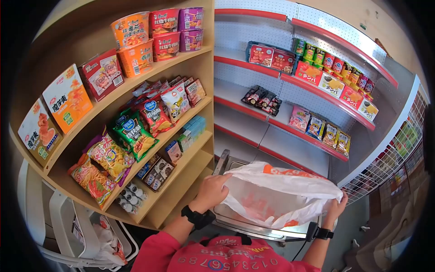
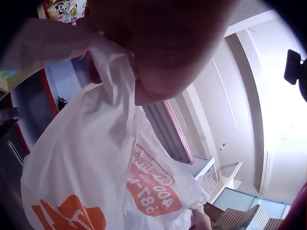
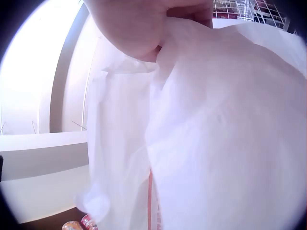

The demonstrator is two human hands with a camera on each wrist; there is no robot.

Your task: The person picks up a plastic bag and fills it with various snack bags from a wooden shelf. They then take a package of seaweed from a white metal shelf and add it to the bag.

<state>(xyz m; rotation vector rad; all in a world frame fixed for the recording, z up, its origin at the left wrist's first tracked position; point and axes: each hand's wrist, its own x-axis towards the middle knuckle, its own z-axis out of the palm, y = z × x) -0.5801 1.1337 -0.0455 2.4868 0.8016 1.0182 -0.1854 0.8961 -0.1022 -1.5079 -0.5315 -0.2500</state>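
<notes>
A white plastic bag [image 1: 281, 192] with orange and red print is spread wide between both hands, its mouth facing up. My left hand [image 1: 214, 189] grips the bag's left edge; in the left wrist view the film of the bag [image 2: 81, 139] bunches up between thumb and fingers. On the far right side of the mouth, my right hand [image 1: 336, 206] pinches the rim, and the right wrist view shows the plastic [image 3: 220, 110] hanging from that hand [image 3: 139, 28]. Under the bag stands a metal-framed cart [image 1: 253, 232], mostly covered by it.
To the left, a wooden shelf [image 1: 206, 113] carries cup noodles [image 1: 136, 59], snack bags [image 1: 131, 131] and boxes. Red-edged metal shelves [image 1: 272, 120] with packaged food stand ahead. A white wire rack [image 1: 385, 158] borders the right. A grey bin-like basket [image 1: 129, 235] sits at lower left.
</notes>
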